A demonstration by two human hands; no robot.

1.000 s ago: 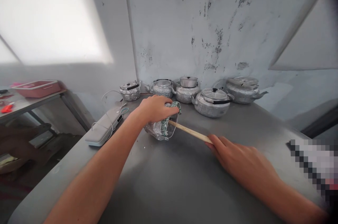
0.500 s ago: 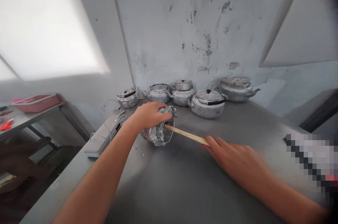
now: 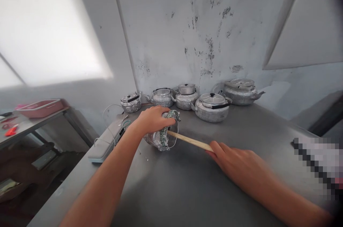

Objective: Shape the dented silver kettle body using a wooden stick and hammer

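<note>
A small silver kettle lies tipped on its side on the grey table, its mouth facing right. My left hand is closed over its top, pressing a patterned green cloth against it. A wooden stick runs from the kettle's mouth to my right hand, which is closed on the stick's near end.
Several silver kettles stand in a row along the back wall, the nearest a big one with a black handle. A flat white device with cables lies at the table's left edge. A pink tray sits on a side table at left.
Both hands keep their hold. The stick and my right hand have shifted slightly back and forth at the kettle's mouth; the view has tilted a little.
</note>
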